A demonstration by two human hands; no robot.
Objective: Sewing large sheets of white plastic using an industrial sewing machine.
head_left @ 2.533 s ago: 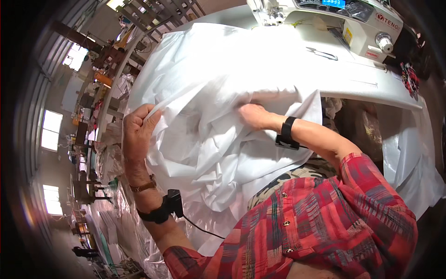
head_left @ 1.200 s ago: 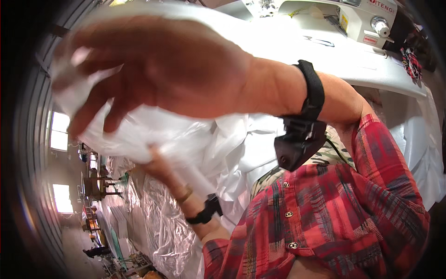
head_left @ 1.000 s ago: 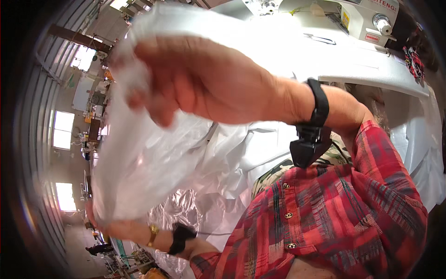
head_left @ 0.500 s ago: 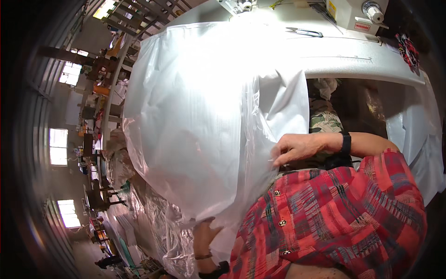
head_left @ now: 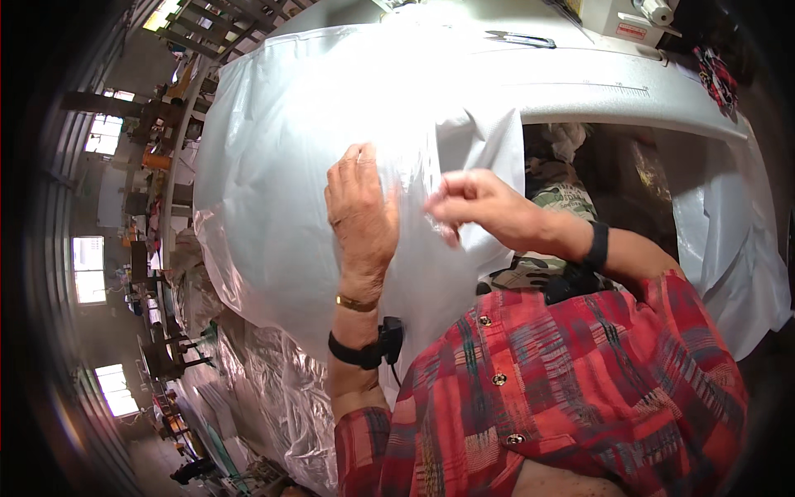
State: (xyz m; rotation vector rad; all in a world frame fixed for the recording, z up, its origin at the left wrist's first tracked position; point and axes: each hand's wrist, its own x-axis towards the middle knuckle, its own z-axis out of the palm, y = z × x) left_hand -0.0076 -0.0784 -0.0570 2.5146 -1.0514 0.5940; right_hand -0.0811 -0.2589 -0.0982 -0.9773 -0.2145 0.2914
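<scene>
A large, thin white plastic sheet (head_left: 273,166) spreads over the sewing machine table (head_left: 563,74) and hangs down toward my lap. My left hand (head_left: 362,203) lies on it near the middle, fingers stretched out and palm down. Just to its right, my right hand (head_left: 476,205) has its fingers curled in a pinch at the sheet's creased, folded edge. Its fingertips are smeared by motion, and the exact grip is partly hidden. Bright lamp light washes out the far part of the sheet.
Thread snips (head_left: 522,39) lie on the table's far side, near the sewing machine body (head_left: 625,21). A patterned cloth bundle (head_left: 715,81) hangs at the right edge. Crumpled clear plastic (head_left: 273,398) fills the lower left. More white sheeting (head_left: 725,224) hangs at the right.
My left hand has come up from under the sheet's near edge onto its top. My right hand has moved away from my body and left, along the fold. The view has shifted slightly.
</scene>
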